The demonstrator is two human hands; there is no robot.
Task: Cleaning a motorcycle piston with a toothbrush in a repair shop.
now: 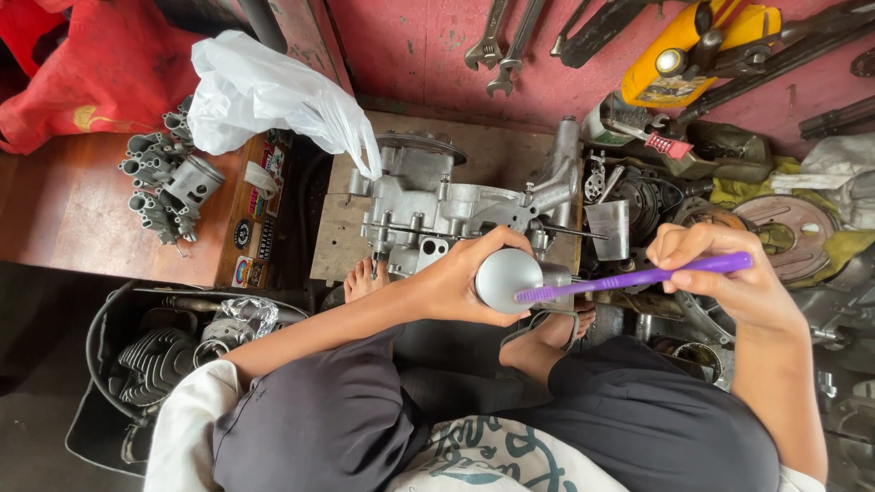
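While held over the lap, seen from above:

Far left: red cloth [100, 68] bunched on a wooden board [64, 210]; cluster of grey metal fittings [169, 187] near the board's right edge.

Lower left: black tub [105, 364] with a finned cylinder [155, 364] and crumpled foil [246, 314], close against the left knee.

Upper left of centre: white plastic bag [273, 100] drooping onto the engine casing [437, 205], corner touching it.

Centre: casing on a square wooden block [333, 246], bare toes [365, 278] at the block's front edge; little open room between block and knees.

Left hand [456, 282]: closed around a grey metal piston [508, 278], rounded crown facing up, just in front of the casing.

Between hands: purple toothbrush [638, 275], bristle end touching the piston's lower right rim.

Right hand [729, 273]: fingers pinched shut on the toothbrush handle, tip jutting past the knuckles.

Right: oily parts [638, 205], round plate [784, 228] on yellow rag, crowded up to the right forearm.

Top edge: spanners [497, 46] and a yellow tool [693, 50] on the red floor [410, 46], well apart from both hands.
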